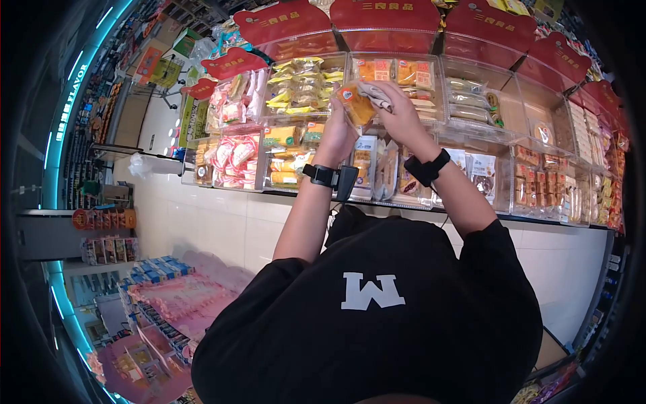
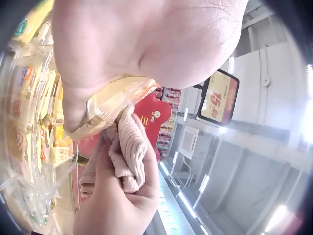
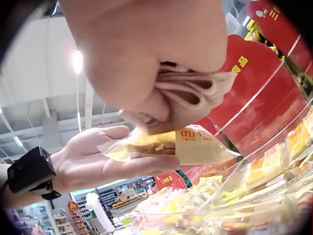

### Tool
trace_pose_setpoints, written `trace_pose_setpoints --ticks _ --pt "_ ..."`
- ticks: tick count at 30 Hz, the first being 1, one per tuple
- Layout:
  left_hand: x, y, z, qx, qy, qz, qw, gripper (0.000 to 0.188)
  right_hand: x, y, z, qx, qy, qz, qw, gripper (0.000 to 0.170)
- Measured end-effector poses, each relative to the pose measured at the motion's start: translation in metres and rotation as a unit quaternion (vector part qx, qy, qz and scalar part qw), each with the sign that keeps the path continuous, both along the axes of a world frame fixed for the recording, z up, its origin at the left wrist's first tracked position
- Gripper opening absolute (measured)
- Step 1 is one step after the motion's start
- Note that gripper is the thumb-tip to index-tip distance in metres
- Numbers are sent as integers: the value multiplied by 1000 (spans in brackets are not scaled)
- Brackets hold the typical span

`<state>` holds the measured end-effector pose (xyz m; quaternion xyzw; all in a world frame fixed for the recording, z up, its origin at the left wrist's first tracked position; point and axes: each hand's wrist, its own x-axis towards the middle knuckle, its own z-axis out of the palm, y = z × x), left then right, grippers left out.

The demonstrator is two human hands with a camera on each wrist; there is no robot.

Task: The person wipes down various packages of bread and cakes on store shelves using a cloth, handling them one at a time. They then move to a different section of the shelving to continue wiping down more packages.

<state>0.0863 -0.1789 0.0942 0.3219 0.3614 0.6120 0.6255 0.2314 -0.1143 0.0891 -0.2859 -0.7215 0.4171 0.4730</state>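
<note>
A clear-wrapped packet of bread [image 1: 356, 108], golden with a red and white label, is held by my left hand [image 1: 340, 137] above the display bins. In the right wrist view, the packet [image 3: 198, 148] lies along the left palm, with the thumb along its near side. My right hand [image 1: 402, 111] grips a folded, pale pinkish cloth [image 1: 378, 95] with a ribbed texture. The left wrist view shows the cloth [image 2: 129, 152] bunched between thumb and fingers, right at the packet's wrapper. Part of the packet is hidden behind the cloth and right fingers.
Clear bins of packaged snacks [image 1: 306, 84] stretch below and around both hands, with red header boards [image 1: 383, 15] behind them. A price sign [image 2: 218, 97] hangs above. To the left stands a pink display [image 1: 178, 296] on the tiled floor [image 1: 222, 222].
</note>
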Motion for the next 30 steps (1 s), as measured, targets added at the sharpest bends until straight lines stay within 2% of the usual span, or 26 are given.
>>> trace_pose_setpoints --ticks 1,2,4,5,6,8,9,10,11,12,13,14,15,16,17,18,20,21,23,24,25,26,27,28,29,30 --pt "4 2 -1 22 26 -7 999 77 -14 -1 -10 -45 54 26 997 48" --pt "4 3 0 22 23 -7 999 77 -16 -3 -20 -45 51 26 997 48" --pt "0 7 1 35 -16 -39 999 89 -18 -21 -6 32 -11 -42 999 71" --pt "-4 7 3 40 -48 -74 995 97 -15 -20 -7 27 -42 -56 997 89" --pt "-7 6 5 40 -49 -75 995 97 -13 -15 -16 27 -43 -57 997 89" --pt "-15 2 9 6 19 -87 996 97 -12 -2 -40 -125 118 -26 985 81" --pt "-21 2 4 -3 98 -64 993 92 -9 -3 -30 -175 217 18 960 62" --pt "-27 3 -4 -2 98 -62 993 92 0 -2 -24 -175 217 20 960 62" --pt "-32 4 -12 6 219 20 976 87 13 -1 -19 -314 282 64 904 54" --pt "-32 4 -14 13 334 101 937 83 20 -2 -15 -445 339 105 822 46" --pt "-28 4 -18 -30 289 189 938 68 22 -5 -11 -468 390 128 783 43" --pt "-31 1 -19 -31 287 190 938 68 23 -3 -18 -469 389 127 783 43" --pt "-37 -4 -15 -69 113 84 988 62 23 0 -25 -511 397 172 743 44" --pt "-40 -8 -12 -103 -67 -25 992 57 22 1 -31 -550 403 216 699 45" --pt "-41 -8 -18 -127 -157 -30 979 50 21 0 -39 -548 366 211 722 47" --pt "-38 -9 -20 -127 -158 -27 979 50 19 -3 -36 -550 364 213 721 47" --pt "-33 -10 -25 -45 -83 0 996 46 15 -7 -28 -487 333 203 782 43" --pt "-33 -11 -22 -46 -97 2 994 43 17 -5 -29 -487 331 204 782 43" --pt "-33 -13 -15 -39 -85 21 995 43 25 5 -35 -480 394 122 774 37" --pt "-33 -14 -14 -33 -73 39 996 44 25 11 -36 -481 392 123 774 37" --pt "-33 -14 -13 -34 -74 42 996 44 24 17 -38 -366 346 25 864 33" --pt "-32 -15 -13 -23 -7 45 999 44 23 20 -41 -237 290 -74 924 30" --pt "-30 -15 -14 -12 61 47 997 44 17 15 -29 -187 220 -84 954 32" --pt "-25 -15 -15 -15 62 45 997 44 10 3 -13 -189 221 -87 953 32" --pt "-18 -14 -16 -7 78 28 997 46 3 -14 6 49 57 -92 993 35" --pt "-11 -12 -17 3 93 11 996 47 -2 -23 16 283 -114 -88 948 38"
